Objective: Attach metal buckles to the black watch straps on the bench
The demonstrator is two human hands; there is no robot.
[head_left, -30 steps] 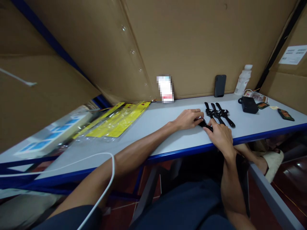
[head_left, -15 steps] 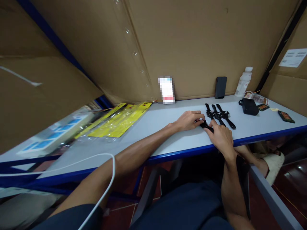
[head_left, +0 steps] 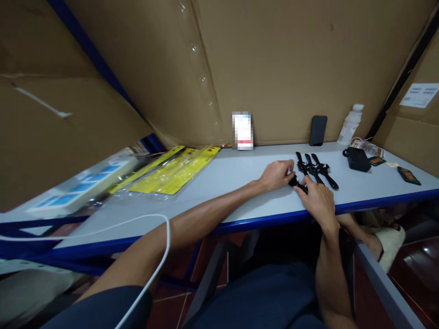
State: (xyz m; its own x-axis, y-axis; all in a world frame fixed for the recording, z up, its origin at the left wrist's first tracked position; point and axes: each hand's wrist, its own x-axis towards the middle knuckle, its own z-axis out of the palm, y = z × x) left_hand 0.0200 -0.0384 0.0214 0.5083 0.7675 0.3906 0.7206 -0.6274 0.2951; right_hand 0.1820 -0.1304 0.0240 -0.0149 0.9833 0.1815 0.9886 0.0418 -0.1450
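Both hands are on one black spokeshave [head_left: 302, 186] near the table's front edge. The fingers of my left hand [head_left: 278, 175] are closed on its left end and middle, hiding much of it. My right hand [head_left: 318, 197] grips the other handle between thumb and fingers. Just beyond my hands, three more black spokeshaves [head_left: 329, 179] lie side by side on the white table [head_left: 240, 167], their long handles slanting. Small silvery parts show at their middles.
Yellow cards with clear plastic packs [head_left: 174, 176] lie at the left, beside a white box with blue compartments [head_left: 82, 187]. A lit phone [head_left: 243, 130], a dark phone [head_left: 318, 130] and a bottle [head_left: 350, 124] stand at the back. A black case [head_left: 358, 159] sits right. A white cable [head_left: 167, 242] crosses my left arm.
The view has shifted slightly. My left fingers have changed position a little on the spokeshave, while my right hand keeps its grip. The other spokeshaves lie as before.
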